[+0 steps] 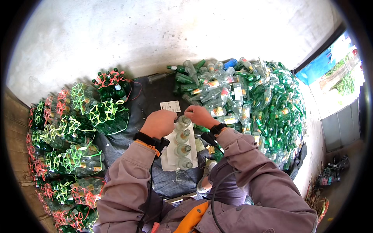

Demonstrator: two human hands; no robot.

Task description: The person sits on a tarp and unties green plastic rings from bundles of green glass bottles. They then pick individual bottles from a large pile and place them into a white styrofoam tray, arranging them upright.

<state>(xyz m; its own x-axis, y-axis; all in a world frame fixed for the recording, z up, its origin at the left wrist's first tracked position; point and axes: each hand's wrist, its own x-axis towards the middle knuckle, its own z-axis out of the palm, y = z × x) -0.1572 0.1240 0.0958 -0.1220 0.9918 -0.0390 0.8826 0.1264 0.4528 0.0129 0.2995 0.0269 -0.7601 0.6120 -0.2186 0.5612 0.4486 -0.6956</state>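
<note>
Before me, several clear glass bottles (182, 150) stand upright in a row on a pale, flat board (172, 163). My right hand (200, 116) is at the mouth of the farthest bottle (182, 124), its thumb and fingers pinched together. On that bottle's other side is my left hand (158, 123), with its fingers curled. Whether either hand touches the glass or grips something thin between the fingertips is too small to tell. A white printed card (171, 106) lies flat on the dark ground sheet (128, 151) just beyond my hands.
To the right rises a large heap of loose green and clear bottles (271, 107), reaching the pale wall (174, 35). Bottle bundles tied with green and red plastic strapping (67, 157) fill the left side. A shoe (207, 174) rests beside the board.
</note>
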